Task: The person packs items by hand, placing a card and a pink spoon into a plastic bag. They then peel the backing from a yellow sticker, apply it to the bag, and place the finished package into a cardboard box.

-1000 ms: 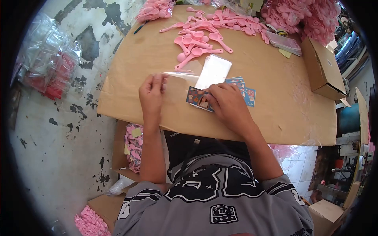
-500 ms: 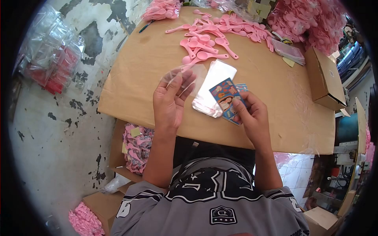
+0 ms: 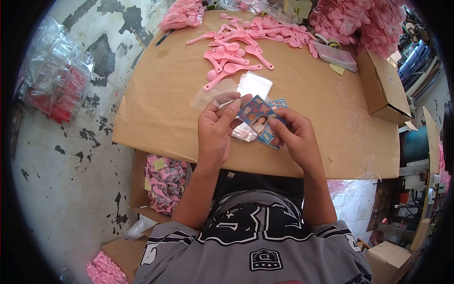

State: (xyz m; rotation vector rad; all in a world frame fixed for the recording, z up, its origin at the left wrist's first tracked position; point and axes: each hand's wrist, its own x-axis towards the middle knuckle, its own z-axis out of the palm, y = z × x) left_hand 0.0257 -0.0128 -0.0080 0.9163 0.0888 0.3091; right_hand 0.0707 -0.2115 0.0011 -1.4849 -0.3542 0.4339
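Note:
My left hand [image 3: 218, 124] is closed on a clear plastic bag [image 3: 208, 96], which spreads out to the left beyond the fingers. In my right hand [image 3: 294, 135] a blue printed card [image 3: 256, 115] is pinched between thumb and fingers. The card's left edge is right at my left fingertips. Under the hands lies a stack of clear plastic bags [image 3: 255, 85], partly covered by them. More blue cards [image 3: 279, 102] show behind and below the held one. Just beyond the bag, a pink spoon [image 3: 231, 71] lies at the near end of a loose pile.
Many pink spoons [image 3: 255, 34] are heaped at the table's back, beside large bagged bundles [image 3: 354, 23]. A cardboard box [image 3: 384, 87] stands on the right. At lower left, a carton holds packed pink spoons [image 3: 165, 182]. A pen [image 3: 164, 37] lies at the back left.
My hands have come together: the left moved right with the plastic bag, and the card in my right hand shifted left to meet it. The whole view has shifted slightly.

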